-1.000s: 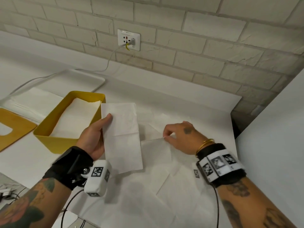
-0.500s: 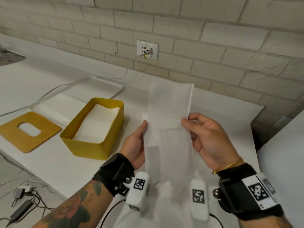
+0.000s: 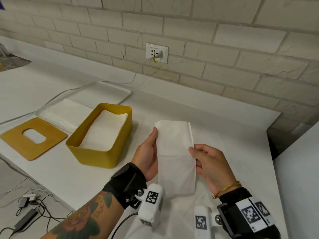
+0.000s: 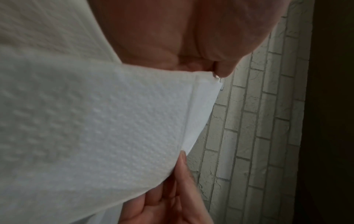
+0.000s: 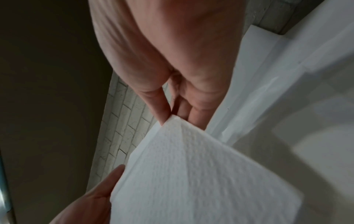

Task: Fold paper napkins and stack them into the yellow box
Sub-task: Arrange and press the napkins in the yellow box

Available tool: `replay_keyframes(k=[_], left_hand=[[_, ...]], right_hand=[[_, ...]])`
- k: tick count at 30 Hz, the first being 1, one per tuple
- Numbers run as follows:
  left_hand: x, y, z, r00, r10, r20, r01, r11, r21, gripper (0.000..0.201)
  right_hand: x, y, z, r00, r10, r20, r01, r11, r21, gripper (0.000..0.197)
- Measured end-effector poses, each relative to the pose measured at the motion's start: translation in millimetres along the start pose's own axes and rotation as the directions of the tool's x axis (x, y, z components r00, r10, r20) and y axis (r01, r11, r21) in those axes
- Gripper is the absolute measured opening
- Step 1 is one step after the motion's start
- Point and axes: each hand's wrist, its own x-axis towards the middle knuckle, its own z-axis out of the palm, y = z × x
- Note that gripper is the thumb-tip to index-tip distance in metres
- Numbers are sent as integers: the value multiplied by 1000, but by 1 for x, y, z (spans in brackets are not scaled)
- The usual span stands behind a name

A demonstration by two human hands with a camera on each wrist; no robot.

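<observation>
A white embossed paper napkin [image 3: 175, 156], folded into a long narrow strip, is held above the white counter [image 3: 224, 121] between both hands, near the counter's front edge and just to the right of the yellow box. The left hand [image 3: 146, 156] lies along the strip's left edge with its thumb on top; its grip pinches the napkin against fingers that are hidden beneath. The right hand [image 3: 210, 163] takes the right edge, its grip closed on the paper between the thumb above and the fingers [image 5: 197, 116] below. The open rectangular yellow box [image 3: 89, 152] stands on the counter, a stack of folded white napkins [image 3: 105, 128] lying flat inside. Left of the box lies a flat yellow-brown lid with an oval opening [image 3: 32, 137], and behind it a white tray [image 3: 110, 88] bears more white napkin sheets.
</observation>
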Motion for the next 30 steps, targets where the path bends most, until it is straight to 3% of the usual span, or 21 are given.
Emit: replay_keyframes(k=[13, 17, 20, 23, 27, 30], left_hand=[[-1, 2, 1, 999, -4, 42, 2, 998, 56, 72], [-2, 2, 3, 999, -13, 34, 7, 987, 159, 49], [-1, 6, 2, 1000, 22, -13, -19, 977, 211, 41], [-1, 19, 0, 994, 92, -58, -78, 973, 215, 40], [-2, 42, -10, 970, 222, -99, -202, 962, 182, 23], [-4, 46, -17, 955, 271, -119, -249, 953, 174, 15]], right_hand=[[3, 2, 1, 999, -26, 19, 28, 997, -78, 8], [1, 2, 4, 999, -29, 39, 32, 997, -74, 6], [-3, 6, 7, 995, 0, 95, 7, 997, -77, 26], [-7, 15, 6, 985, 77, 157, -44, 977, -206, 24], [-11, 15, -13, 938, 217, 269, -108, 923, -369, 14], [-1, 3, -41, 979, 151, 137, -70, 881, -469, 10]])
